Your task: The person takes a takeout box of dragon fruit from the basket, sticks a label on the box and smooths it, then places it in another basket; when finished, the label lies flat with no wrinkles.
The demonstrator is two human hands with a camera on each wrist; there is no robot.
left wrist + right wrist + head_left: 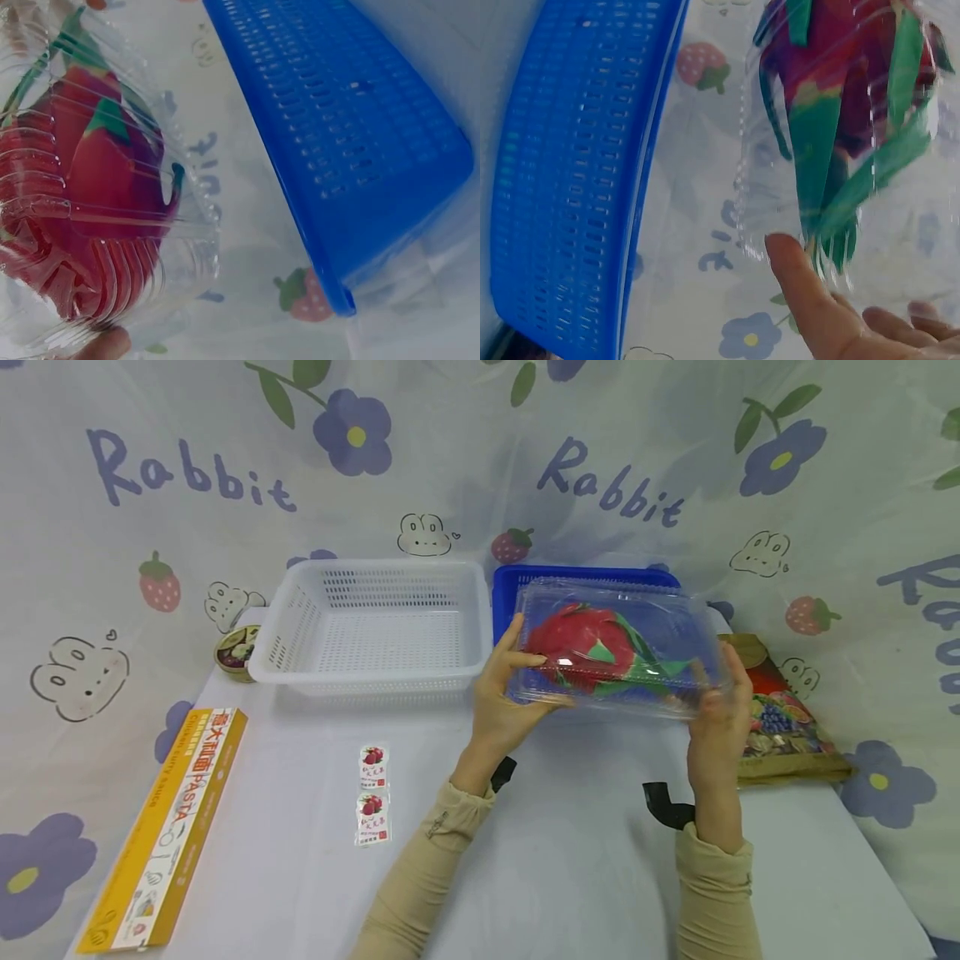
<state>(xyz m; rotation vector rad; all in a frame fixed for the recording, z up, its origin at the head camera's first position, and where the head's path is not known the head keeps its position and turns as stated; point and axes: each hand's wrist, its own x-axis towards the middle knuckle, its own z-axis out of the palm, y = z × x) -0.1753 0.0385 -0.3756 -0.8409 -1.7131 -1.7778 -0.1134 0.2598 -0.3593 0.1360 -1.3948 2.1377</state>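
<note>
Dragon fruit sits sealed in a clear box that I hold lifted over the blue basket, my left hand and right hand clasping its ends. It's not yet set down, I judge. Only the head view shows the white basket; wrist views show fingertips on plastic.

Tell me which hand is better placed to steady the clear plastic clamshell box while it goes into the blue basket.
Left hand: it grips the clear plastic clamshell box by the end with the red dragon fruit's bulk; the right hand holds the leafy end. Blue basket lies directly behind.
</note>
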